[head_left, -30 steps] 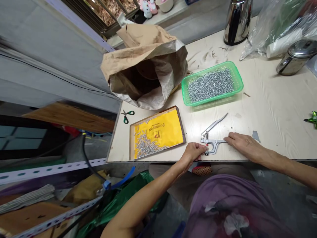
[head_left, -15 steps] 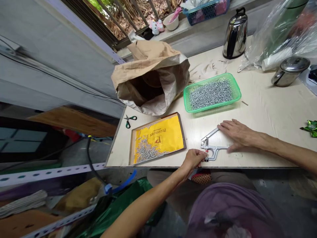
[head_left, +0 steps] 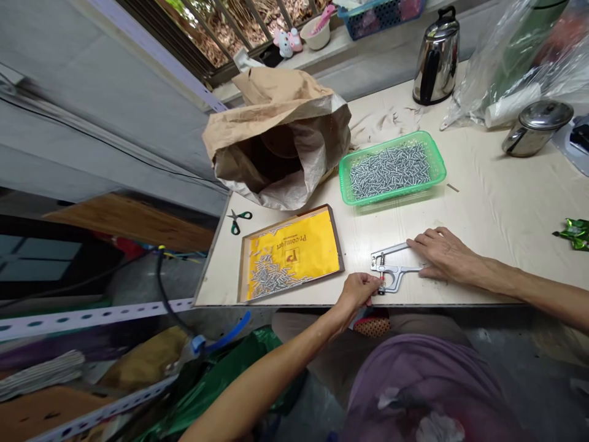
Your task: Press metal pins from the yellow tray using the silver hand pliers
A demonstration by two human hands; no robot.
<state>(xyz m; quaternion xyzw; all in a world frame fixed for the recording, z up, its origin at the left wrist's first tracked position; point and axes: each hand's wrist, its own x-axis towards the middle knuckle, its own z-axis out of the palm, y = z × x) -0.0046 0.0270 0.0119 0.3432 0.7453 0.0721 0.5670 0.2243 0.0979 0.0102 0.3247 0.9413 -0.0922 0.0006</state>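
In the head view, the silver hand press (head_left: 401,271) lies at four o'clock from centre; the left hand (head_left: 359,290) has fingertips together at its eight-o'clock end, any pinched piece hidden; the right hand (head_left: 442,253) clamps both handles at three o'clock; the green basket (head_left: 396,193) sits at twelve.

Green-handled scissors (head_left: 236,228) lie close to the left edge of the tabletop (head_left: 506,209), blades apart. At its far left corner slumps a brown paper sack (head_left: 276,110), mouth open toward the near edge. A shiny kettle (head_left: 436,64) stands by the far edge, a clear plastic bag (head_left: 467,101) just right of it, then a lidded metal mug (head_left: 529,132). Crumpled green foil (head_left: 578,233) lies farther right. Beyond the far edge, the windowsill (head_left: 335,52) carries a pale bowl (head_left: 316,40), pink-and-white figurines (head_left: 283,44) and a blue basket (head_left: 381,23).
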